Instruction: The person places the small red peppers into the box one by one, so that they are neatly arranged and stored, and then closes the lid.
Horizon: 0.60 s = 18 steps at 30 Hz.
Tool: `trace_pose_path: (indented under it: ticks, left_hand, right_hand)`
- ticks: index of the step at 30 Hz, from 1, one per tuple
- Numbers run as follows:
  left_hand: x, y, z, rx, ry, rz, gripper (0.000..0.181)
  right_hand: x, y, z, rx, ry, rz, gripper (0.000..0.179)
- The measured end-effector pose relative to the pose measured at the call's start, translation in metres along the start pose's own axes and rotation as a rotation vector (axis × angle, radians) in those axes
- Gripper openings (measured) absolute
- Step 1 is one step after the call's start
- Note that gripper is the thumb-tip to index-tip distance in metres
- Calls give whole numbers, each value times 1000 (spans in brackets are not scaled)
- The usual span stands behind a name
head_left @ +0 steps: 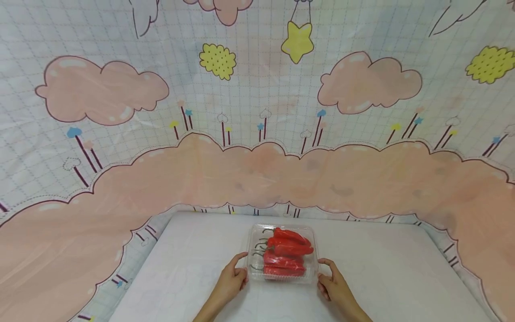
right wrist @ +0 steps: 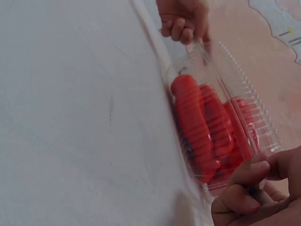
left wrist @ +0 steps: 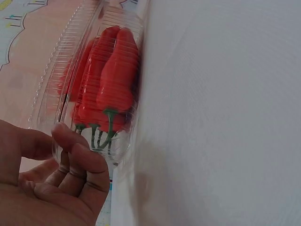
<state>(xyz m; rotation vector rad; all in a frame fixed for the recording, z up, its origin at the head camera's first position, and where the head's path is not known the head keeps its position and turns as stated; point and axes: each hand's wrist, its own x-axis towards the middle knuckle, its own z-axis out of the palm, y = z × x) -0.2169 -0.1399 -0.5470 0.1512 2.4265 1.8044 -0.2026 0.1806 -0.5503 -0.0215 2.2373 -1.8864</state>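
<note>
A clear plastic clamshell box (head_left: pixel 283 280) holds several red chili peppers (head_left: pixel 287 247) with green stems pointing left. At the left side of the box my left hand (head_left: pixel 230 281) pinches the rim between thumb and fingers. On the opposite side, my right hand (head_left: pixel 335 284) grips the other rim. The left wrist view gives a close look at the ridged box wall (left wrist: pixel 49 75), the peppers (left wrist: pixel 115 77) and their stems. Through the plastic in the right wrist view, the pepper tips (right wrist: pixel 193 122) lie toward my right hand (right wrist: pixel 258 197).
Under the box is a white tabletop (head_left: pixel 193 250). Behind and around it hangs a cloth backdrop (head_left: pixel 249 174) printed with pink clouds, stars and a grid. The box lies near the middle of the table's width.
</note>
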Motion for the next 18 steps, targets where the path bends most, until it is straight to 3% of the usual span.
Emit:
trace_pose_path:
  ticks: [6, 12, 18]
  left_hand:
    - [1, -5, -4, -11, 13, -9, 50]
    - [2, 1, -15, 67, 99, 36, 43]
    - [2, 4, -21, 126, 168, 75, 37]
  right_hand:
    - [-4, -4, -8, -97, 72, -20, 39]
    - [-3, -8, -16, -125, 199, -35, 35]
    - [-3, -9, -23, -186, 237, -60, 32]
